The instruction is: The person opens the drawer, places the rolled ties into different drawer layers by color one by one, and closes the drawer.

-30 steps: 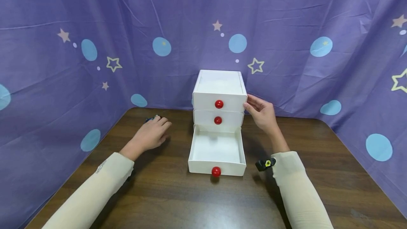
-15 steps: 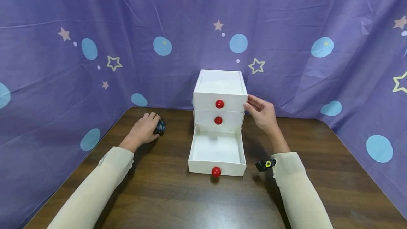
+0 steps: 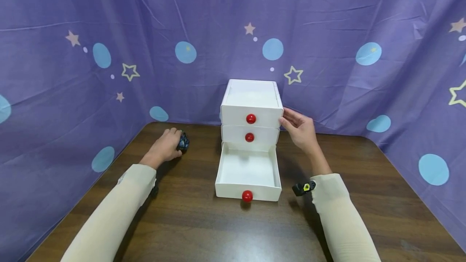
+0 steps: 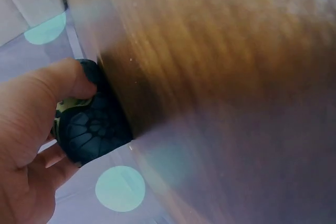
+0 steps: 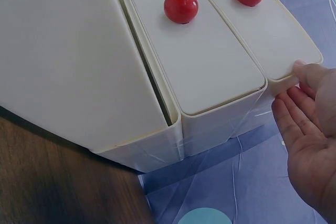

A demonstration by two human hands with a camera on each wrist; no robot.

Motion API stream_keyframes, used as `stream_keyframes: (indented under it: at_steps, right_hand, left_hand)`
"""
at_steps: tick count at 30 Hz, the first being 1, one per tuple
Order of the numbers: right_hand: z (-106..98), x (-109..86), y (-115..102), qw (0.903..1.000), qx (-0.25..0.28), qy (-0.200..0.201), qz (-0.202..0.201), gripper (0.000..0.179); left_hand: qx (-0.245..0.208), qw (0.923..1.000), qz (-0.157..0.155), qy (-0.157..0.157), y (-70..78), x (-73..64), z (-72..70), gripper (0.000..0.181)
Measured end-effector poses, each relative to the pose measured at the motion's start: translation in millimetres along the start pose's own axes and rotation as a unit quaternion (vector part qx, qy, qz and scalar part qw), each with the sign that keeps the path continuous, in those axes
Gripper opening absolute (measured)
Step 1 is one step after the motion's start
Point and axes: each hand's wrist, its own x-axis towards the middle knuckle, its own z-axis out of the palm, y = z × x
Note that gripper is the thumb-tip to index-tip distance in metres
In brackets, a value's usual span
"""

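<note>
Near the back left of the table, my left hand [image 3: 165, 145] grips a small, dark, box-like thing [image 4: 95, 124] with a bluish petal pattern and a yellow-green patch. Its thumb lies on one side, with fingers behind. It is low at the table top in the head view. At centre stands a white drawer cabinet [image 3: 251, 94] with red knobs. Its bottom drawer [image 3: 249, 169] is pulled out and bare inside; the upper two are pushed in. My right hand [image 3: 299, 130] rests on the cabinet's upper right corner, thumb at the front edge, straight fingers along the side.
The brown wooden table [image 3: 204, 229] reaches back to a purple curtain [image 3: 320, 23] with stars and blue dots, which also hangs at both sides. A black strap with a yellow-green piece [image 3: 306, 188] sits at my right sleeve cuff.
My left hand has shifted left around the small dark thing, which now shows to the right of the fingers. The right hand and the cabinet have stayed put.
</note>
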Motion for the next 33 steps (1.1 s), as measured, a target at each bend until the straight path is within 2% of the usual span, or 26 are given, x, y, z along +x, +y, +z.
stream_keyframes:
  at_steps: [3,7,12,17,22,25,28,33]
  right_hand:
    - [0,0.1,0,1.0000,-0.001,-0.002,0.000,0.040]
    - [0,0.0,0,1.0000,-0.004,-0.001,0.008,0.041]
    - [0,-0.3,-3,0.9999,-0.009,-0.002,0.012,0.041]
    - [3,-3.7,-21,0.9998,-0.015,-0.008,0.008,0.039]
    - [6,-5.9,-33,0.9998,-0.014,-0.011,0.007,0.039]
    - [7,-5.6,-32,0.9999,-0.012,-0.009,0.004,0.039]
    - [5,-3.4,-22,0.9999,-0.011,-0.005,0.006,0.040]
    - [2,-0.6,-4,0.9999,-0.012,0.001,0.009,0.040]
  left_hand:
    - [0.002,1.0000,0.003,0.009,0.0,1.7,-0.8,0.065]
    - [0.018,0.9989,0.022,0.038,0.6,2.7,-1.6,0.055]
    - [0.036,0.9974,0.025,0.057,3.4,3.9,-7.2,0.054]
    - [0.047,0.9963,0.027,0.067,8.4,3.2,-16.8,0.055]
    - [0.066,0.9931,0.046,0.085,11.9,1.1,-24.4,0.052]
    - [0.077,0.9894,0.061,0.107,15.1,0.3,-29.1,0.050]
    - [0.082,0.9854,0.075,0.129,20.8,0.8,-35.3,0.049]
    - [0.072,0.9806,0.099,0.153,38.0,1.2,-49.1,0.046]
